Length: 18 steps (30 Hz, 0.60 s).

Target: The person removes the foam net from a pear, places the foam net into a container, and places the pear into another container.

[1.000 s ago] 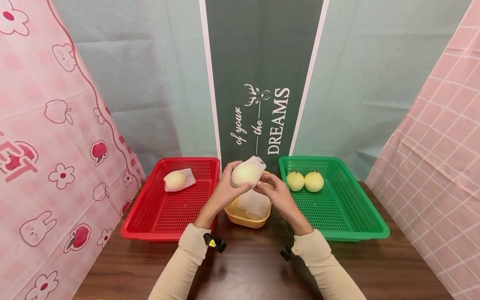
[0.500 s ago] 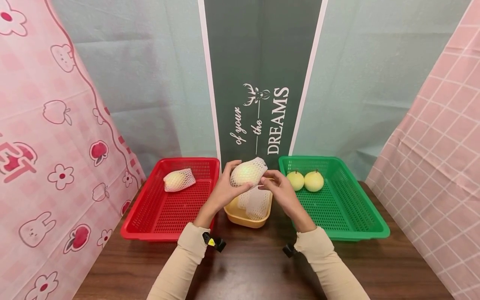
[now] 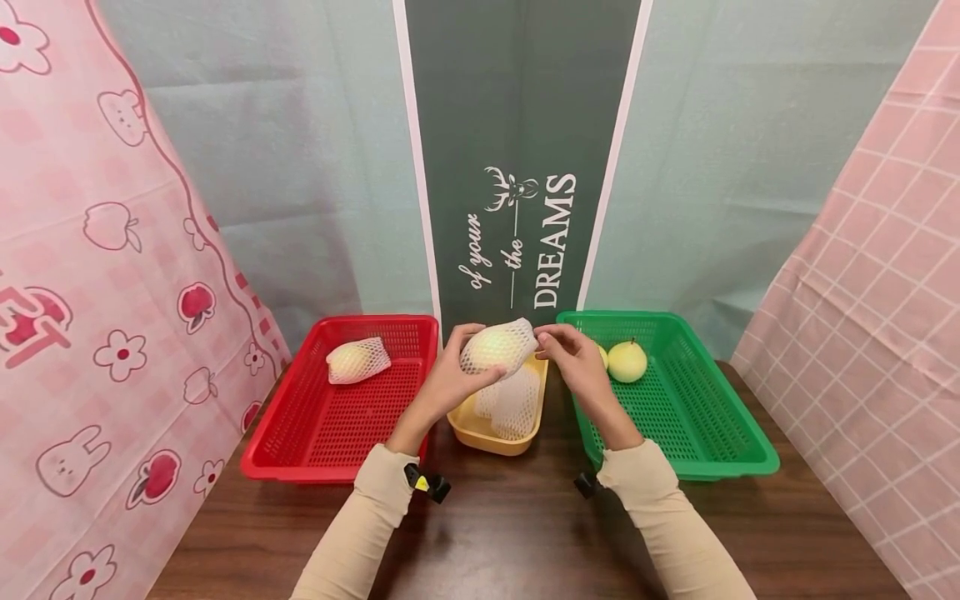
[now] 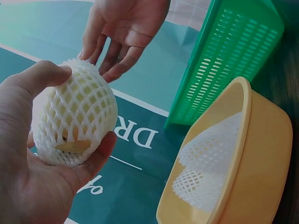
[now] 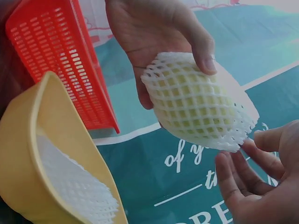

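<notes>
My left hand (image 3: 457, 371) holds a pale yellow pear (image 5: 196, 105) dressed in a white foam net (image 3: 498, 348), thumb on the near side and fingers around behind. A brown leaf-shaped label (image 4: 73, 146) shows through the mesh in the left wrist view. At the net's right end, my right hand (image 3: 577, 362) pinches the edge between thumb and fingertips. Below the hands a yellow tub (image 3: 491, 442) contains white foam nets (image 3: 516, 404). The red basket (image 3: 330, 471) has one netted pear (image 3: 348, 363) in it.
On the right, a green basket (image 3: 675, 417) holds bare pears (image 3: 627, 362), one partly behind my right hand. All containers stand on a dark wooden table (image 3: 495, 533). A green cloth (image 3: 525, 83) hangs behind, with pink cloths at both sides.
My right hand has shifted right and slightly up along the net, from beside the pear to the net's end. The left hand keeps its hold on the pear, nearly still.
</notes>
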{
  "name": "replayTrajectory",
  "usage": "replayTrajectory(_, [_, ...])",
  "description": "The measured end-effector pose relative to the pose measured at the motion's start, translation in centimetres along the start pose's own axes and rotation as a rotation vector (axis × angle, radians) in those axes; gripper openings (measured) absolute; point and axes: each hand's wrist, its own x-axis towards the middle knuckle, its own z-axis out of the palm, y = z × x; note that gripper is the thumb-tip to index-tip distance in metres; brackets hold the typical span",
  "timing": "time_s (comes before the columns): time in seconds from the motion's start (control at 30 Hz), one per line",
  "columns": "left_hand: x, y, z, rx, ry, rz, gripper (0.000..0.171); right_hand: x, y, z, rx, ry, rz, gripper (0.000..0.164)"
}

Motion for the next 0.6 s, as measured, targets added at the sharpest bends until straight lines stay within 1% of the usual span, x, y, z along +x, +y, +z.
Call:
replayTrajectory(0.1, [-0.05, -0.04, -0.03, 0.006, -0.007, 0.008, 0.077, 0.25, -0.11, -0.26, -0.042, 0.028, -0.037, 0.029])
replayTrajectory(0.2, [-0.04, 0.01, 0.00, 0.014, -0.014, 0.010, 0.076, 0.43, -0.22, -0.51, -0.091, 0.037, -0.071, 0.026])
replayTrajectory(0.27, [-0.04, 0.06, 0.01, 0.025, -0.016, 0.008, 0.076, 0.51, -0.25, -0.64, -0.117, 0.032, -0.093, 0.023])
replayTrajectory(0.4, [-0.09, 0.22, 0.02, 0.045, -0.020, 0.005, 0.076, 0.64, -0.29, -0.78, -0.126, 0.010, -0.125, 0.020])
replayTrajectory(0.6, [-0.03, 0.20, 0.06, 0.057, -0.031, 0.014, 0.075, 0.78, -0.35, -0.92, -0.151, -0.015, -0.125, 0.019])
